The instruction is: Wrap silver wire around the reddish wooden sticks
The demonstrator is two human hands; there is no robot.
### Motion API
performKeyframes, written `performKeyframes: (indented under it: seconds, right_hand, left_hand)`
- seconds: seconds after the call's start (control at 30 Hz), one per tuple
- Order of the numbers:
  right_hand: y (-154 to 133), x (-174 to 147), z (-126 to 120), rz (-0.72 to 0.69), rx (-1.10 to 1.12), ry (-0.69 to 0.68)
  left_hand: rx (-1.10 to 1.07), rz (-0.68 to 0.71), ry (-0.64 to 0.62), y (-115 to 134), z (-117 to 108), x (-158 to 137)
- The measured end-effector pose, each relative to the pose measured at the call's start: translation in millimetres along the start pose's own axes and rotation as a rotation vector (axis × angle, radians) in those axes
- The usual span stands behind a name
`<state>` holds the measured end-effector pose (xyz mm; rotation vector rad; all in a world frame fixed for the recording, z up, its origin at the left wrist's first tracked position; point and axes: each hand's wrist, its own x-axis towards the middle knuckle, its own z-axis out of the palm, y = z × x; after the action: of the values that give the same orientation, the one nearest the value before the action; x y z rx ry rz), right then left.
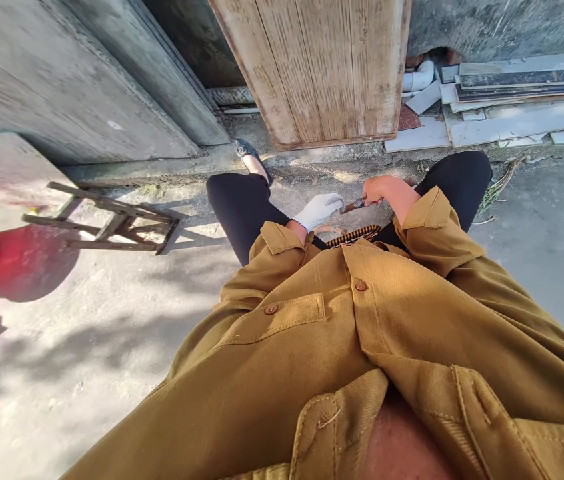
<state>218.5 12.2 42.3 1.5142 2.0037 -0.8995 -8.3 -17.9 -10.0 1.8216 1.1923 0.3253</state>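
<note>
My right hand is bare and closed around a short brown stick-like tool, whose exact kind I cannot make out. Its end points left, toward my left hand. A white glove covers that hand, and its fingers are bent together close to the tool's tip. Whatever lies between the gloved fingers is too small to tell. Both hands are low between my knees, in front of the brown shirt. Just below them shows a black-and-yellow striped woven edge, mostly hidden by the shirt.
A wooden plank panel leans at the wall ahead. Stacked boards and a white pipe lie at right. To the left are a small wooden frame, a red object and a large grey board.
</note>
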Motion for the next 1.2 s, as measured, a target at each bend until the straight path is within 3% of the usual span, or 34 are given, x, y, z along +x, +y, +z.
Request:
performKeyframes:
  seconds: [0.13,0.23,0.33,0.47,0.57,0.63,0.73,0.8,0.9,1.07,1.2]
  right_hand:
    - [3,-13,-1,-0.172,0.165,-0.19]
    - [7,-27,-10,-0.366,0.344,-0.194]
    - [13,-34,-19,-0.495,0.548,0.031]
    - [19,-29,-23,-0.654,1.086,0.416]
    - [17,-20,-22,-0.58,1.272,0.557]
    - [15,-13,-20,-0.42,1.239,0.638]
    - [16,-5,-17,-0.139,1.015,0.7]
    - [19,-1,-16,0.018,0.733,0.693]
    - [21,1,-13,0.157,0.293,0.565]
    - [9,1,-6,0.143,0.044,0.228]
    - [7,-9,-3,0.006,0.104,-0.024]
  left_hand:
    - [-0.13,-0.018,0.026,-15,1,4]
    - [-0.316,0.059,0.034,-23,2,7]
    - [-0.445,0.089,0.042,-25,4,7]
    - [-0.513,0.053,0.055,-16,1,4]
    - [-0.451,0.003,0.025,-5,1,0]
    - [-0.364,-0.016,-0.034,1,3,-3]
    - [-0.297,-0.017,-0.114,8,6,-8]
    - [-0.344,0.011,-0.116,11,5,-10]
    - [-0.432,0.068,-0.023,12,2,-13]
    - [-0.448,0.076,0.097,8,-6,-11]
    - [-0.489,0.076,0.184,5,-8,-9]
